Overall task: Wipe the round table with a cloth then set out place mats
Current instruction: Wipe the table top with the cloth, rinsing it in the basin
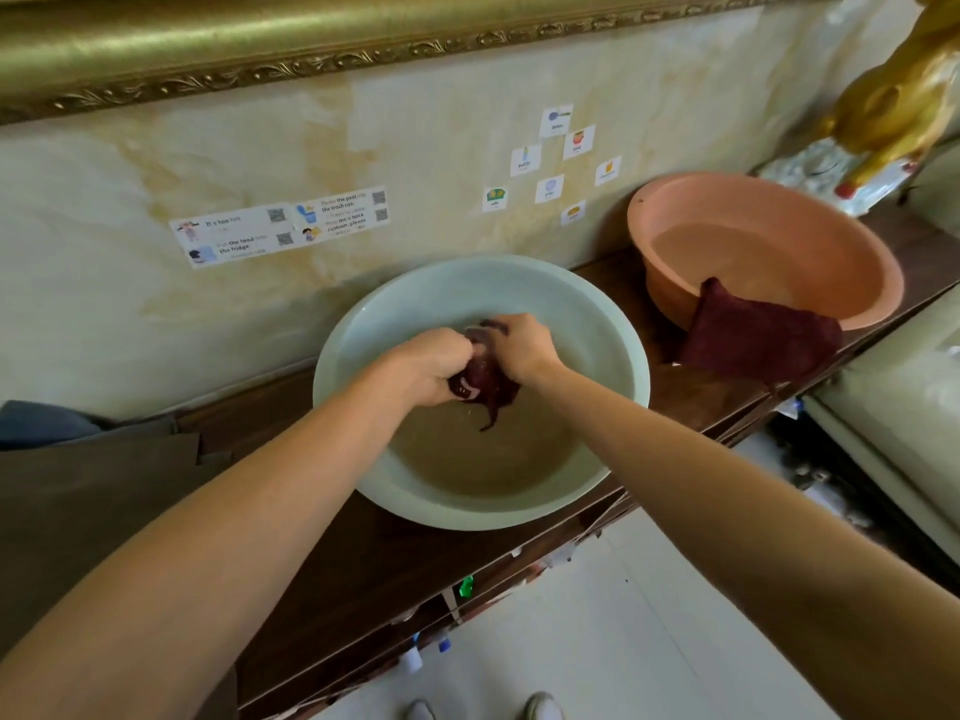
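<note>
A wet dark maroon cloth (485, 379) is bunched between both hands above a pale green basin (363, 324) that holds murky water. My left hand (434, 363) grips the cloth's left part, and my right hand (519, 348) grips its right part. A corner of the cloth hangs down toward the water. The round table and the place mats are out of view.
The basin stands on a dark wooden shelf (363, 553) against a marbled wall with stickers. To the right an orange basin (852, 252) with water has a second maroon cloth (758, 335) draped over its rim. A gold figurine (893, 96) stands at the far right.
</note>
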